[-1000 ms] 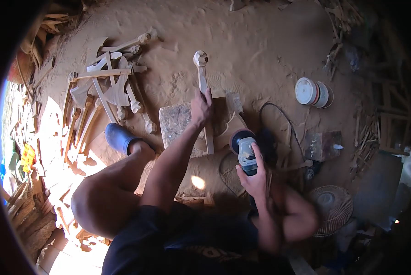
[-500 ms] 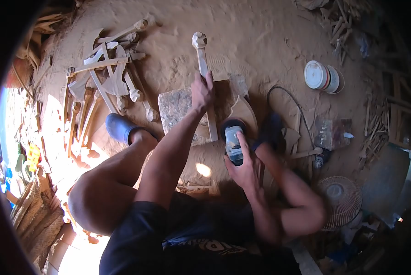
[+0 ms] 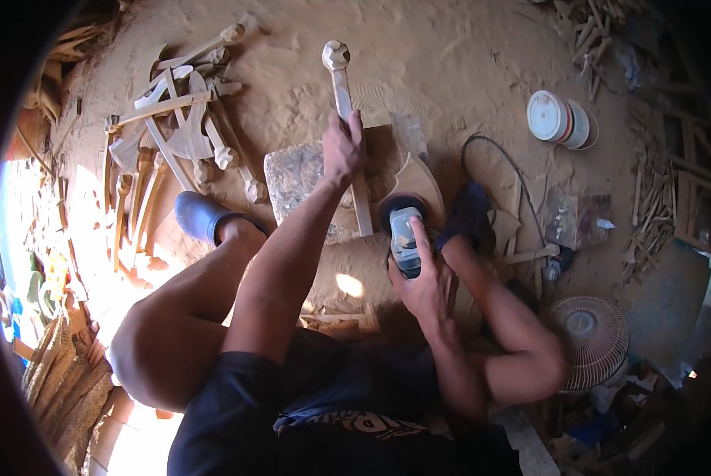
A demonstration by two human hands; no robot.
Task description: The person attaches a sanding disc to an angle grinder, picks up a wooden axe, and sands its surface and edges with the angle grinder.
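Observation:
My left hand [image 3: 343, 151] is closed round the handle of a wooden axe [image 3: 341, 94], whose faceted knob points away from me. The handle's lower end lies across a rough block [image 3: 296, 178]. A pale curved blade [image 3: 419, 186] shows to the right, partly behind the tool; its join to the handle cannot be made out. My right hand [image 3: 431, 289] grips a disc sander [image 3: 405, 234] by its grey-green body, index finger stretched along the top. The sander's dark round disc is at the blade's lower edge; exact contact is hidden.
Several carved wooden axes [image 3: 185, 127] lie piled on the sandy floor at upper left. A white bucket [image 3: 547, 117] lies on its side at right. A black cable [image 3: 502, 151] curves near a box [image 3: 577, 218]. A fan [image 3: 585, 341] stands at lower right. My shoes [image 3: 201, 216] flank the block.
The whole view has shifted slightly, so the floor things sit a little further left and up. Both hands keep their grips, and the sander stays beside the blade.

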